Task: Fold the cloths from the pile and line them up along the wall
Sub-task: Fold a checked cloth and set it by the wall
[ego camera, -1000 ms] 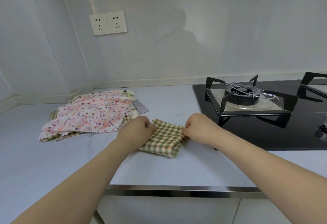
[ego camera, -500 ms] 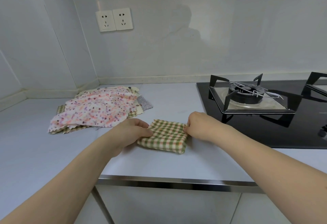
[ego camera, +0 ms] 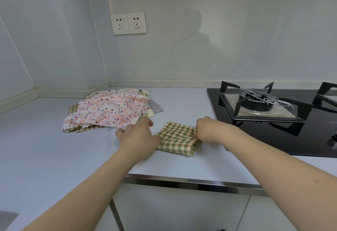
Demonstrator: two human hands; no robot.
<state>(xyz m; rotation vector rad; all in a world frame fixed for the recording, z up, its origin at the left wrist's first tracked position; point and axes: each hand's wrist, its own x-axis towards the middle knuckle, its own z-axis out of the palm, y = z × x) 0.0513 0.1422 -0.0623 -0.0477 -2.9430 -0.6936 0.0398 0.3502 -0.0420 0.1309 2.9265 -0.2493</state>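
The task looks to be near its beginning. One checked cloth (ego camera: 177, 138), green and cream, lies folded into a small thick packet on the worktop (ego camera: 45, 148), just in front of the left corner of the stove (ego camera: 273, 119) and well apart from the wall (ego camera: 218, 48). Along the wall no folded cloth is seen, so the line has not been started. The pile (ego camera: 109, 111) of unfolded cloths lies to the left of the stove, nearer to the wall corner, with a white cloth with coloured dots on top and the edges of several others showing under it. By this, one cloth is folded but not yet put in its place, and the whole pile is left to do.

The right hand (ego camera: 207, 130) is at the right edge of the checked cloth, on the side toward the stove. Its fingers are curled and they seem to pinch the edge of the packet, though the fingertips are hidden behind the knuckles. The left hand (ego camera: 138, 136) is between the pile and the checked cloth, with the palm down and the fingers spread and relaxed, holding nothing. Its wrist side is touching or just over the left edge of the packet; which one, the view does not tell. Its fingertips (ego camera: 149, 121) point toward the near edge of the pile. Both forearms are stretched forward from the near edge of the worktop.
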